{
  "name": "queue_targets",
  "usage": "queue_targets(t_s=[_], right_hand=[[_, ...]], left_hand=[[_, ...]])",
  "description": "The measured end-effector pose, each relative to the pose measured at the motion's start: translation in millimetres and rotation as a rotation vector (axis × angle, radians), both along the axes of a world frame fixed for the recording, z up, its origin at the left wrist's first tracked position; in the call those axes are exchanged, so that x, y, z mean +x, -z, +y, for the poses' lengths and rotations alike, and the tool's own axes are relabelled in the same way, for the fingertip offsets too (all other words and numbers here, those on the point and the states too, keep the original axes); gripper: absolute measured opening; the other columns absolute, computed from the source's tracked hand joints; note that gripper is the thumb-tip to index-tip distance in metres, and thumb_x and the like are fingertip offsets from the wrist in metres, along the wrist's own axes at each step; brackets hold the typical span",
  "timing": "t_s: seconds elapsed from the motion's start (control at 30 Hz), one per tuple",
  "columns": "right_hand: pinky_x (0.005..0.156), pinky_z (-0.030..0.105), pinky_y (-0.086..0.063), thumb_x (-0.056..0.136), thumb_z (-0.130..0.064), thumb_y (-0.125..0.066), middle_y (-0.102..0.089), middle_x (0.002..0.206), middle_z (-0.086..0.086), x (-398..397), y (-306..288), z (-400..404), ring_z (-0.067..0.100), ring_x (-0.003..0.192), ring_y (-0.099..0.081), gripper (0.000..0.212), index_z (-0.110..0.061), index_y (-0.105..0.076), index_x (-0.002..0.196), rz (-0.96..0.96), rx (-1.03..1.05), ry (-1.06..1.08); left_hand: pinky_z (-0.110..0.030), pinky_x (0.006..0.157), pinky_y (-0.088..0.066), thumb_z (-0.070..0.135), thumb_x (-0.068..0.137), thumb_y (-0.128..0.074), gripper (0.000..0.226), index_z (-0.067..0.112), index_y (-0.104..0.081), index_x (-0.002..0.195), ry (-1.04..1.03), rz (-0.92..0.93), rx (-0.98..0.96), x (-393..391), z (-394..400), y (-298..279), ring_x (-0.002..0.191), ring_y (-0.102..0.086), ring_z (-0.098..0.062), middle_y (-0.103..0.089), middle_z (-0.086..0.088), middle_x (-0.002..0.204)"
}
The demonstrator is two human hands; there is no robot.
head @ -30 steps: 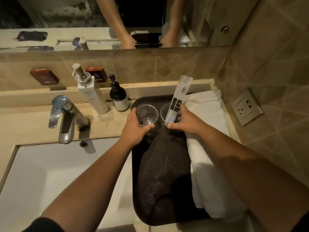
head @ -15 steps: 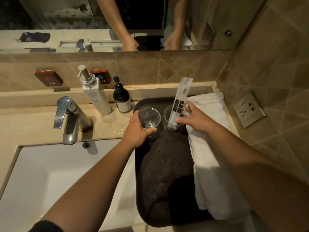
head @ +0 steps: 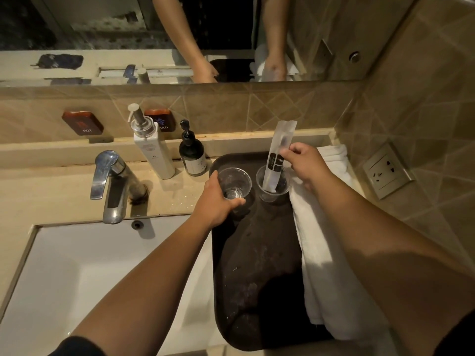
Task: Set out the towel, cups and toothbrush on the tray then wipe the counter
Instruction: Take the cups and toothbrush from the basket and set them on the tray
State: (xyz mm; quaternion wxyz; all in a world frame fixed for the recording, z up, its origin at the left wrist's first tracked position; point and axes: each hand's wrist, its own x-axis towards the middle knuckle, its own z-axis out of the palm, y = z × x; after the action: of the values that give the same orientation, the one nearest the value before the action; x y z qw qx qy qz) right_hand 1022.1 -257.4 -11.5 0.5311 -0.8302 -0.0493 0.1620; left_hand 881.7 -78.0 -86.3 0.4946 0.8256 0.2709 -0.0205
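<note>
Our right hand (head: 305, 167) has slid up the wrapped toothbrush (head: 279, 155), still pinching it in the right cup (head: 273, 183) at the tray's (head: 257, 265) far edge, while our left hand (head: 218, 201) keeps gripping the left cup (head: 234, 182), so placement is nearly done.

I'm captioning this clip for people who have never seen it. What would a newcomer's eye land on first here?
Two clear plastic cups at the far end of the dark oval tray: the left hand grips the empty left cup, while the right hand pinches a wrapped toothbrush packet standing in the right cup. A folded white towel lies along the tray's right side, and a chrome tap stands left above the white basin.
</note>
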Motion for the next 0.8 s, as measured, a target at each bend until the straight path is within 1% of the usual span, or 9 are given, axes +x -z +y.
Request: queue_targets(t_s=[0.17, 0.27, 0.33, 0.4, 0.43, 0.53, 0.6, 0.7, 0.8], right_hand=[[0.080, 0.034, -0.049, 0.093, -0.022, -0.062, -0.067, 0.082, 0.004, -16, -34, -11, 0.019, 0.081, -0.059, 0.019, -0.022, -0.061, 0.074, -0.005, 0.131, -0.075], [0.074, 0.031, -0.056, 0.093, -0.017, -0.063, -0.070, 0.081, 0.006, -29, -57, -17, 0.020, 0.077, -0.066, 0.019, -0.021, -0.062, 0.074, -0.001, 0.246, -0.117], [0.071, 0.032, -0.059, 0.092, -0.018, -0.063, -0.071, 0.078, 0.004, -42, -66, -20, 0.019, 0.074, -0.068, 0.021, -0.024, -0.065, 0.072, 0.014, 0.260, -0.147], [0.069, 0.035, -0.060, 0.092, -0.021, -0.064, -0.071, 0.076, 0.004, -59, -68, -23, 0.019, 0.071, -0.068, 0.023, -0.026, -0.068, 0.070, 0.047, 0.238, -0.183], [0.066, 0.035, -0.060, 0.092, -0.022, -0.064, -0.071, 0.075, 0.004, -69, -66, -23, 0.017, 0.069, -0.068, 0.023, -0.028, -0.069, 0.070, 0.071, 0.232, -0.201], [0.061, 0.028, -0.055, 0.092, -0.026, -0.063, -0.072, 0.074, 0.001, -99, -49, -25, 0.015, 0.069, -0.070, 0.022, -0.031, -0.071, 0.073, 0.170, 0.204, -0.242], [0.062, 0.028, -0.056, 0.091, -0.028, -0.063, -0.072, 0.073, 0.002, -116, -32, -28, 0.017, 0.069, -0.071, 0.019, -0.029, -0.070, 0.073, 0.247, 0.175, -0.232], [0.064, 0.036, -0.059, 0.090, -0.023, -0.063, -0.072, 0.073, 0.008, -136, 1, -32, 0.025, 0.072, -0.073, 0.020, -0.025, -0.070, 0.071, 0.375, 0.149, -0.195], [0.061, 0.037, -0.059, 0.090, -0.018, -0.064, -0.069, 0.068, 0.008, -151, 35, -34, 0.020, 0.065, -0.070, 0.027, -0.024, -0.067, 0.064, 0.457, 0.091, -0.152]], left_hand=[[-0.044, 0.113, -0.036, 0.044, 0.067, -0.090, 0.123, 0.027, -0.009, 0.159, 0.027, -0.009, -0.072, -7, 6, -2, 0.144, -0.037, -0.029, -0.033, -0.003, 0.161], [-0.046, 0.114, -0.039, 0.058, 0.070, -0.084, 0.109, 0.030, -0.022, 0.155, 0.048, -0.043, -0.032, -17, 6, -11, 0.142, -0.040, -0.024, -0.034, 0.000, 0.160], [-0.035, 0.109, -0.041, 0.066, 0.080, -0.069, 0.087, 0.034, -0.030, 0.151, 0.008, -0.130, 0.050, -29, -4, -23, 0.134, -0.043, -0.006, -0.036, 0.006, 0.158], [-0.019, 0.095, -0.041, 0.068, 0.086, -0.055, 0.064, 0.039, -0.042, 0.142, -0.031, -0.241, 0.057, -43, -21, -39, 0.110, -0.047, 0.017, -0.047, 0.019, 0.141], [-0.017, 0.091, -0.043, 0.068, 0.086, -0.049, 0.058, 0.041, -0.047, 0.138, -0.029, -0.268, 0.017, -50, -31, -46, 0.103, -0.048, 0.021, -0.051, 0.027, 0.129], [-0.025, 0.087, -0.053, 0.063, 0.089, -0.044, 0.035, 0.044, -0.062, 0.112, 0.049, -0.252, -0.104, -74, -56, -60, 0.097, -0.059, 0.012, -0.065, 0.028, 0.102], [-0.026, 0.079, -0.054, 0.055, 0.092, -0.048, 0.023, 0.042, -0.065, 0.098, 0.095, -0.227, -0.144, -90, -67, -58, 0.089, -0.063, 0.005, -0.066, 0.025, 0.096], [-0.024, 0.069, -0.050, 0.037, 0.097, -0.056, 0.013, 0.035, -0.067, 0.090, 0.103, -0.144, -0.149, -111, -79, -39, 0.076, -0.063, -0.002, -0.067, 0.014, 0.083], [-0.024, 0.067, -0.048, 0.024, 0.097, -0.058, 0.012, 0.028, -0.068, 0.091, 0.090, -0.042, -0.104, -123, -87, -13, 0.074, -0.062, -0.005, -0.068, 0.009, 0.081]])
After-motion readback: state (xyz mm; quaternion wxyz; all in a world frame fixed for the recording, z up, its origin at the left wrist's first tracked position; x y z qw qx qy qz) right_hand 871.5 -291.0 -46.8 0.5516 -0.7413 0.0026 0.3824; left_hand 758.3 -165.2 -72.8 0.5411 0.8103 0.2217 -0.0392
